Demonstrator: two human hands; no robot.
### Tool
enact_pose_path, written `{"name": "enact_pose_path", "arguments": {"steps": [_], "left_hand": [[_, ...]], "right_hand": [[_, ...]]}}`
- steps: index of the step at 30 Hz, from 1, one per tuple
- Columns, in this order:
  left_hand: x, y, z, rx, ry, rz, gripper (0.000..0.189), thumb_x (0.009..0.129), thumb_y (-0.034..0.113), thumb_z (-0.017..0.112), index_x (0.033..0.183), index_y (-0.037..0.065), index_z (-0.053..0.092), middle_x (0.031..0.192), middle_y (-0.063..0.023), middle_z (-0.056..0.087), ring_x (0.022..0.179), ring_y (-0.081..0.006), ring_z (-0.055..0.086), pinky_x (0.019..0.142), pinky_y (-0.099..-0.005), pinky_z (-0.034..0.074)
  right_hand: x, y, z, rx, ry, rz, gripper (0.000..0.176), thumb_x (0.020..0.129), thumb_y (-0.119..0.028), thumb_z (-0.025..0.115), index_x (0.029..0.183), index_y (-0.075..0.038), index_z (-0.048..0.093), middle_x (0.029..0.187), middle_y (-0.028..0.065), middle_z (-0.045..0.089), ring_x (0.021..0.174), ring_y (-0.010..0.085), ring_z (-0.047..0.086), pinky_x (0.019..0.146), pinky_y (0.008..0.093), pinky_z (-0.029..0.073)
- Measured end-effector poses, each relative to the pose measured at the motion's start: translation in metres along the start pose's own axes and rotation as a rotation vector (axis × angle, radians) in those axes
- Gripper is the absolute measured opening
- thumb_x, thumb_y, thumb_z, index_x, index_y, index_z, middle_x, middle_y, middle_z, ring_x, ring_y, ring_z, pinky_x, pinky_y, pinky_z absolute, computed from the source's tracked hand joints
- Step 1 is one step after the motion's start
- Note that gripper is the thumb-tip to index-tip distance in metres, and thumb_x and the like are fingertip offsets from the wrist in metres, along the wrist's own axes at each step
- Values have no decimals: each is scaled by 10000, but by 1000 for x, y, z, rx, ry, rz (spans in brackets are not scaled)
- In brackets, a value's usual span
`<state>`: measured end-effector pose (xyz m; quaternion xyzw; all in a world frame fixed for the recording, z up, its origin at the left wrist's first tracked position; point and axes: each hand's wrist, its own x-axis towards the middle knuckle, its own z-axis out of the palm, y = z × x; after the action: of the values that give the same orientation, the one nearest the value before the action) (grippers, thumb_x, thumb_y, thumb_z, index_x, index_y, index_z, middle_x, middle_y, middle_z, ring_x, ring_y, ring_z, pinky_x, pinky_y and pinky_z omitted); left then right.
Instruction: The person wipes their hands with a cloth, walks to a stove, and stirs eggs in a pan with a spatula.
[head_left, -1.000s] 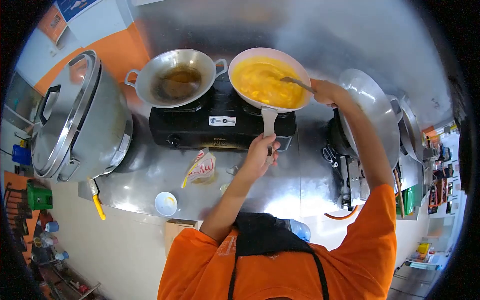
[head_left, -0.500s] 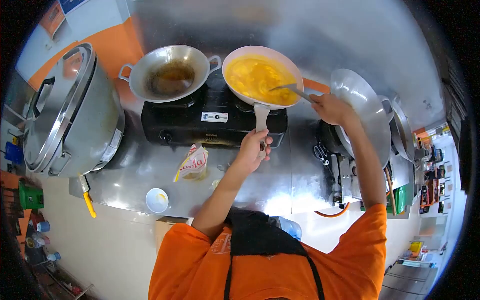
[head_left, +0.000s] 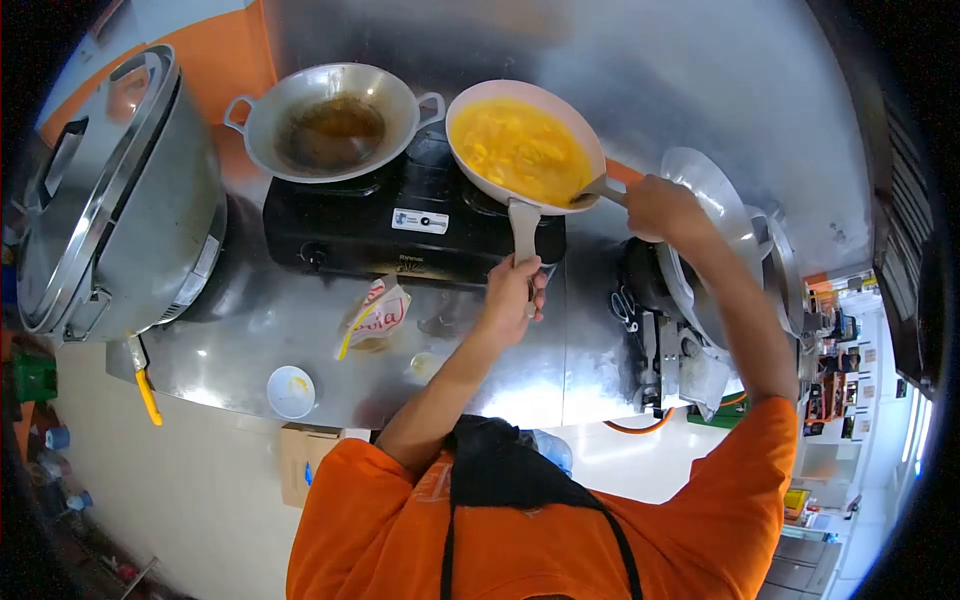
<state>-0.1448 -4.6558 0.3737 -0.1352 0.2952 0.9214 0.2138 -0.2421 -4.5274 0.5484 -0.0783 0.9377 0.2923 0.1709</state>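
My left hand [head_left: 515, 300] is wrapped round the pale handle of a frying pan [head_left: 524, 240], which sits on the right burner of a black gas stove [head_left: 400, 235]. Yellow egg mixture [head_left: 515, 150], partly curdled, covers the pan's bottom. In my right hand [head_left: 665, 210] is a spatula [head_left: 597, 190], its blade at the pan's right rim by the egg. A wok [head_left: 265, 140] with dark oil in it stands on the left burner.
A large rice cooker [head_left: 150, 200] stands at left, with a yellow-handled knife [head_left: 146, 385] at the counter edge. An oil pouch [head_left: 375, 318] and white bowl [head_left: 291, 391] lie in front of the stove. Scissors [head_left: 624, 308] and large metal pans [head_left: 715, 205] are at right.
The spatula has moved right and down, from within the egg to the pan's right rim. My left hand keeps its hold on the handle. The whole view has shifted slightly.
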Motion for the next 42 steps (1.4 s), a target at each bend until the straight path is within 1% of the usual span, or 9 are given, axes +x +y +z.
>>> {"name": "enact_pose_path", "arguments": {"steps": [3,6,17,24,27,30,35,38,42], "left_hand": [[1,-1,-2,-18,5,-7,137,846,227,517,893,127,436,627,18,468,450,-103,441,370,-269,341],[-4,2,0,-19,13,-18,136,847,241,533,877,142,445,634,24,466,470,-101,433,411,-271,336],[2,6,-5,141,-37,-50,187,863,160,465,1013,88,378,638,-15,459,427,-112,450,342,-279,380],[0,19,-6,364,-88,-92,446,828,48,477,1204,24,239,649,-51,453,433,-137,476,335,-286,405],[-3,25,-2,369,-71,-132,392,839,55,492,1161,69,270,665,-51,435,433,-137,448,335,-303,397],[-4,28,1,376,-57,-169,410,844,64,491,1182,70,258,655,-49,427,423,-133,433,328,-306,394],[-3,30,2,405,-47,-177,423,857,77,488,1211,80,256,637,-39,412,403,-126,412,323,-298,387],[-1,29,-1,405,-97,-173,435,817,56,473,1171,-10,228,596,-51,445,403,-132,485,305,-281,404],[0,28,0,412,-72,-198,392,831,52,461,1155,13,244,582,-40,433,388,-124,464,299,-279,395]], "right_hand": [[21,0,16,61,46,65,275,765,-122,482,1001,-115,623,930,144,619,917,302,588,765,428,486],[38,8,28,72,197,-143,327,765,-114,480,1075,-127,584,940,158,616,934,308,578,772,439,484],[111,13,56,268,354,-56,377,805,-127,482,1178,-167,522,878,209,614,851,402,578,764,491,458],[174,30,76,302,464,-85,376,800,-130,527,1174,-169,542,872,206,617,821,413,581,750,482,463],[202,43,72,270,603,-225,321,801,-142,540,1118,-150,583,894,182,620,840,388,578,760,462,461],[212,49,48,453,510,-375,269,796,-140,560,1058,-126,620,911,156,622,867,360,566,771,448,452],[292,51,18,182,527,-531,262,761,-132,588,1018,-134,637,943,117,631,897,329,583,819,430,454],[321,26,-5,184,559,-620,193,742,-106,606,927,-106,658,884,119,626,897,318,565,802,430,444],[333,-18,-39,102,611,-814,127,703,-67,615,823,-76,659,840,121,613,910,305,541,817,404,418]]}}
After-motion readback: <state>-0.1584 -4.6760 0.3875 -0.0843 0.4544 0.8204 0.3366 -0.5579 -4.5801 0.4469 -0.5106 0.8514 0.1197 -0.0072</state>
